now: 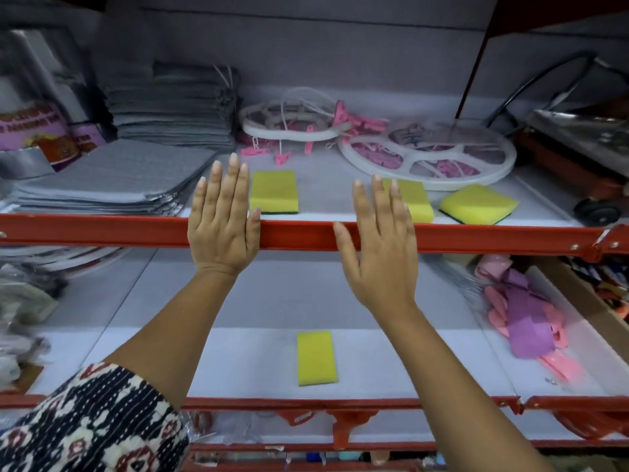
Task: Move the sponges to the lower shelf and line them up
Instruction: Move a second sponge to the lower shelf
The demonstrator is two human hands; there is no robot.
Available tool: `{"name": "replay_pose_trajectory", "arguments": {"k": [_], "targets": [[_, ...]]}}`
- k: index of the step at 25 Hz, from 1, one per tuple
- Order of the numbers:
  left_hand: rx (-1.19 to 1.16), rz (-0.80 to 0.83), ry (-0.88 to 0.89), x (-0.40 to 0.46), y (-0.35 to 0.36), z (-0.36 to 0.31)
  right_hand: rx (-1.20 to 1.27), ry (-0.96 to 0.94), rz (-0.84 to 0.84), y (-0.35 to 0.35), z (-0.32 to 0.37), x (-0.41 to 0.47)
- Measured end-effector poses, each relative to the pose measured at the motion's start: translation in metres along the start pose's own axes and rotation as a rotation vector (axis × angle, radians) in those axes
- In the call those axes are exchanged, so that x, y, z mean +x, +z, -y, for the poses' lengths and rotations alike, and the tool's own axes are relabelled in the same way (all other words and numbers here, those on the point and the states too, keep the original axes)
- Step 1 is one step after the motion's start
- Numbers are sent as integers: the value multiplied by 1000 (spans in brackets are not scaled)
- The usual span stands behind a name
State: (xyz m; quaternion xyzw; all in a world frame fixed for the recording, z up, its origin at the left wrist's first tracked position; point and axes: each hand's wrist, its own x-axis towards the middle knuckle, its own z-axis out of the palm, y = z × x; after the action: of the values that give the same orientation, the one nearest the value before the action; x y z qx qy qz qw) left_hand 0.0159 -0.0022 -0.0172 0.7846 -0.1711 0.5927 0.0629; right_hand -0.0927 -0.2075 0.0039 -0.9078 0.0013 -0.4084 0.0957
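Note:
Three yellow sponges with dark green undersides lie on the upper shelf (323, 199): a left sponge (274, 191), a middle sponge (416, 202) partly hidden behind my fingers, and a right sponge (478, 203) turned at an angle. A fourth yellow sponge (317, 358) lies lengthwise on the lower shelf (238, 362), near its front edge. My left hand (223, 219) is raised flat, fingers extended, just left of the left sponge and holding nothing. My right hand (381, 247) is also flat and empty, its fingertips in front of the middle sponge.
Red metal rails (136, 230) edge both shelves. Grey folded cloths (112, 178) fill the upper shelf's left side. White round hangers with pink clips (429, 155) sit behind the sponges. Pink and purple items in plastic (524, 318) lie at the lower shelf's right.

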Motion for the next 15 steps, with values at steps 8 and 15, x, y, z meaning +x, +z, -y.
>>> {"name": "replay_pose_trajectory", "arguments": {"k": [8, 15], "targets": [[-11, -9, 6, 2, 0, 2, -245, 362, 765, -13, -39, 109], [-8, -13, 9, 1, 1, 1, -238, 370, 697, -12, -39, 106]]}}
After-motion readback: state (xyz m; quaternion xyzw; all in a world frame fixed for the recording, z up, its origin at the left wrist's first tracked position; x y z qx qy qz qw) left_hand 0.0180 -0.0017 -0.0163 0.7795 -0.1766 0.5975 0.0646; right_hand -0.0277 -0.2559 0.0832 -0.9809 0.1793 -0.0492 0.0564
